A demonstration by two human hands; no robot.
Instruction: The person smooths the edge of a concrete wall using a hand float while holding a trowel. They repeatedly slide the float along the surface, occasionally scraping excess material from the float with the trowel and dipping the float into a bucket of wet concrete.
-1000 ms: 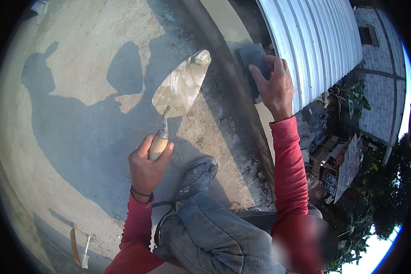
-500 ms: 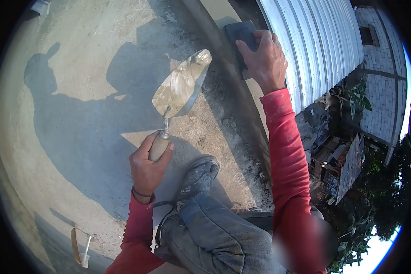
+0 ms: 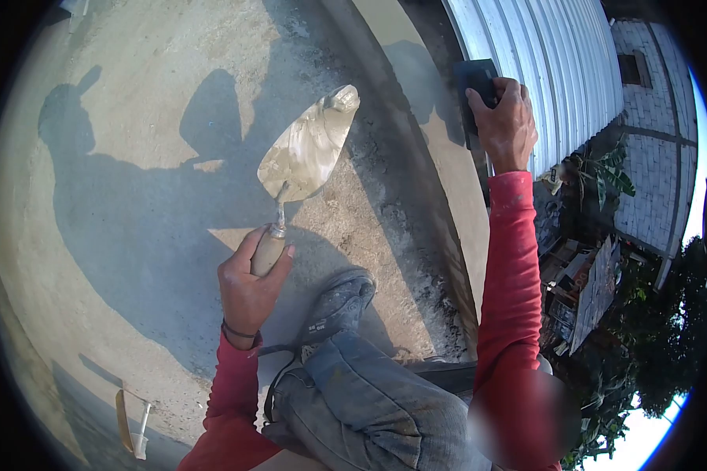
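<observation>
My left hand (image 3: 251, 286) grips the wooden handle of a pointing-shaped trowel (image 3: 269, 251). Wet grey-beige mortar (image 3: 314, 145) coats the trowel's blade, with a lump at its tip. Held out over the floor, the trowel points away from me. My right hand (image 3: 508, 125) is closed on a dark rectangular float (image 3: 473, 82), thumb on the near side. The float is at the outer edge of a low wall's smooth top (image 3: 428, 94), overlapping the corrugated metal sheet (image 3: 538, 71) in this view. My fingers' far ends are partly hidden behind it.
A rough concrete floor (image 3: 149, 251) spreads to the left, with shadows across it. My shoe (image 3: 338, 302) stands near the wall's base. A tool with a pale handle (image 3: 144, 428) lies lower left. Beyond the wall are a block building (image 3: 656, 173), plants and stacked scrap boards (image 3: 581, 290).
My right hand has moved the float rightward and slightly toward me, off the wall's top to its outer edge. The trowel in my left hand has barely shifted.
</observation>
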